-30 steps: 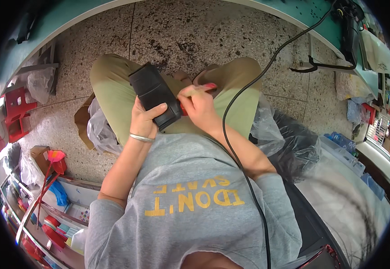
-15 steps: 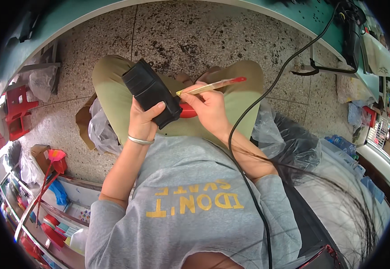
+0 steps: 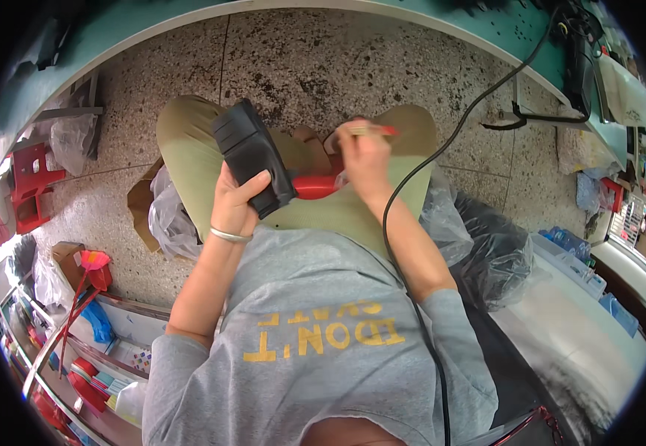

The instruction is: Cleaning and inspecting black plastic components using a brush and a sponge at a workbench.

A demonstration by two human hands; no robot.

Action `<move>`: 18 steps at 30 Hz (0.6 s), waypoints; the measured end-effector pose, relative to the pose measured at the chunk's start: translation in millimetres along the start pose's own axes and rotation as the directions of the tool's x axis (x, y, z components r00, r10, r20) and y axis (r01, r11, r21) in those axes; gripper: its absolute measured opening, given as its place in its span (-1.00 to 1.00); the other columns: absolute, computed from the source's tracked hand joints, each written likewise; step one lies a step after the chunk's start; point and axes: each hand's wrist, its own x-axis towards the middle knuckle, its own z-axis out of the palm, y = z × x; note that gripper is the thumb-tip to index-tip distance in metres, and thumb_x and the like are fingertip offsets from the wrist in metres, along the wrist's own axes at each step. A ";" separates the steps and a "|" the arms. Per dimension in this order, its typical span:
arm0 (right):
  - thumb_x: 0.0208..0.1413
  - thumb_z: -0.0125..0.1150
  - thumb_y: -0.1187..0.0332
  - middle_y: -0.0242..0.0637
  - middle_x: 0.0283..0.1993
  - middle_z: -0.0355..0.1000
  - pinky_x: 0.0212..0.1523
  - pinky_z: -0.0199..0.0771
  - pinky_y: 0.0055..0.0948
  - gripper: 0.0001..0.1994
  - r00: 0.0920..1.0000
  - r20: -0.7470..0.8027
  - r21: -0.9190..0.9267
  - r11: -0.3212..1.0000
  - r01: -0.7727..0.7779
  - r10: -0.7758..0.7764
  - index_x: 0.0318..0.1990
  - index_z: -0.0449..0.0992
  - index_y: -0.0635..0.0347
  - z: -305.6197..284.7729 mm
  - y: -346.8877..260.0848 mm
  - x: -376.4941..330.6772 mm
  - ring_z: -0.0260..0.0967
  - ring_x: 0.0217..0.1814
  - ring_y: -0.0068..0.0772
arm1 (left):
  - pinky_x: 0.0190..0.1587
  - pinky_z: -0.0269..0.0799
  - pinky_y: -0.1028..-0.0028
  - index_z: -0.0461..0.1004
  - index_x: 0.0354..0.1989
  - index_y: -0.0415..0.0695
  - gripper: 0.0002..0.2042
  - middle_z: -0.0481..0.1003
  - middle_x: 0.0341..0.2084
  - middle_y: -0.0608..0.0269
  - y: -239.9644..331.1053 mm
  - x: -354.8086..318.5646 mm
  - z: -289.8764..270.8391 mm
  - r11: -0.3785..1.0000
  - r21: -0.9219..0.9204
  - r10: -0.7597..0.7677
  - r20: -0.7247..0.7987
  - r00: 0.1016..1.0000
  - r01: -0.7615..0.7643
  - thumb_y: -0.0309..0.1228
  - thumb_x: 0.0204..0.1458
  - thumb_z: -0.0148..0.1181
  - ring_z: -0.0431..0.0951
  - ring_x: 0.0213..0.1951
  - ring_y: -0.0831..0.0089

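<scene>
My left hand (image 3: 235,201) is closed around the lower end of a black, blocky piece (image 3: 252,152) with ridges on its upper part, tilted over my lap. I cannot make out its exact kind. To its right and apart from it, my right hand (image 3: 366,156) grips a thin brush (image 3: 388,131) with a pale handle and a red end; motion smears the fingers, and the brush's tip is hidden. A shiny red object (image 3: 315,186) lies between my thighs, below and left of the right hand.
A black cable (image 3: 442,152) runs from the green-topped bench (image 3: 501,44) across my right forearm. Clear plastic bags (image 3: 170,215) and a black bag (image 3: 498,256) sit on either side of my legs. A red stool (image 3: 29,175) stands at the left, above a shelf rack (image 3: 92,346).
My right hand has moved up and right with the brush, away from the black piece. The left hand has turned the piece slightly more upright.
</scene>
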 end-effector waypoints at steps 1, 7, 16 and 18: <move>-0.05 0.17 0.57 -0.18 -0.45 0.42 -0.36 0.41 -0.37 -0.96 0.995 -0.074 0.068 0.996 -0.061 0.066 -0.44 0.43 0.31 -6.1 -4.1 11.1 0.41 -0.39 -0.18 | -0.10 0.46 0.36 0.18 0.00 -0.22 -0.48 0.39 -0.20 0.17 8.2 -2.2 1.9 1.000 0.027 -0.005 0.062 0.998 0.003 -0.72 -0.20 0.18 0.46 -0.15 0.33; -0.06 0.19 0.58 -0.18 -0.39 0.45 -0.28 0.45 -0.42 -0.86 0.997 -0.034 0.400 0.914 0.071 -0.063 -0.30 0.43 0.31 -25.8 -49.0 29.7 0.44 -0.32 -0.22 | -0.22 0.39 0.36 0.17 -0.03 -0.18 -0.38 0.43 -0.38 0.22 13.5 -6.8 6.4 0.247 0.892 0.334 0.288 0.897 -0.378 -0.63 -0.35 0.33 0.46 -0.28 0.46; -0.13 0.26 0.46 -0.38 -0.35 0.47 -0.04 0.25 -0.29 -0.91 0.963 0.193 0.272 0.953 0.132 -0.189 -0.40 0.52 0.14 -32.1 -58.6 35.3 0.40 -0.27 -0.41 | -0.34 0.49 0.52 0.17 -0.13 -0.20 -0.40 0.39 -0.47 0.22 12.0 1.1 0.5 0.966 0.214 -0.123 -0.121 0.985 0.147 -0.78 -0.43 0.28 0.48 -0.46 0.44; -0.13 0.26 0.43 -0.42 -0.32 0.48 0.01 0.20 -0.29 -0.90 0.941 0.215 0.272 0.941 0.201 -0.263 -0.39 0.51 0.12 -24.1 -62.1 35.2 0.41 -0.25 -0.44 | -0.41 0.43 0.58 0.18 -0.14 -0.21 -0.40 0.41 -0.53 0.24 10.1 3.2 9.6 0.905 0.424 -0.009 -0.049 0.999 0.029 -0.75 -0.44 0.29 0.46 -0.49 0.51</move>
